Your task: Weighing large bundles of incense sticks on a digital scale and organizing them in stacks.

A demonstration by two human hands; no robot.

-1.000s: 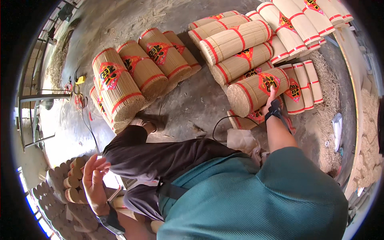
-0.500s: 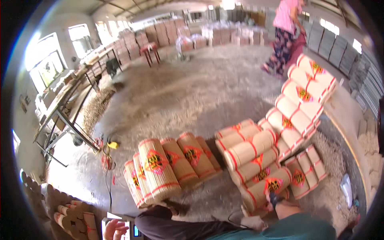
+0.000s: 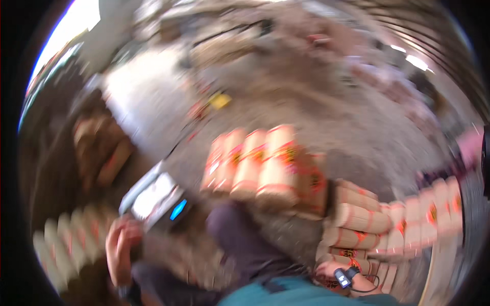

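My right hand (image 3: 328, 269), with a dark watch on its wrist, lies at the lower right over a bundle of thin pale sticks (image 3: 357, 261) with red bands and a red-and-yellow label. Its fingers look curled against that bundle, though they are partly hidden. My left hand (image 3: 121, 247) is at the lower left, fingers apart and blurred, with nothing visible in them. It is beside a scale-like device (image 3: 153, 199) with a pale top and a lit blue display.
In front of my knees stands a group of banded bundles (image 3: 275, 163). A curved stack of more bundles (image 3: 408, 224) runs to the right. Other bundles (image 3: 76, 237) lie at the far left. A yellow object (image 3: 220, 100) and a cord lie on the floor. A person in pink (image 3: 467, 150) is at the right edge.
My view has swung left and down, bringing the scale-like device and my left hand fully in. The left hand appears nearer the device's edge. The right hand remains at the bundles.
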